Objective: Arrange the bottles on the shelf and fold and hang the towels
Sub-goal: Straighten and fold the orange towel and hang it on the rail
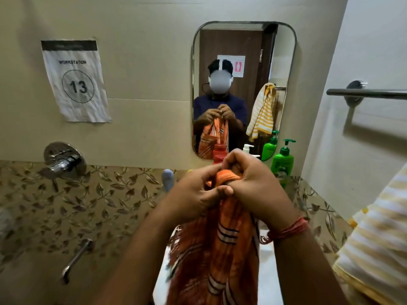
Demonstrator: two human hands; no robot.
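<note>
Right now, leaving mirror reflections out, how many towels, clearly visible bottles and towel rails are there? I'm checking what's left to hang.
Towels: 2, the orange towel in the grip of the left hand and right hand, and the striped yellow towel
Bottles clearly seen: 1, the green pump bottle; more may hide behind the hands
Towel rails: 1
Total: 4

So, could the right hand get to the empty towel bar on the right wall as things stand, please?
Probably yes: the towel bar is bare with open space before it, though the right hand is gripping the orange towel.
</note>
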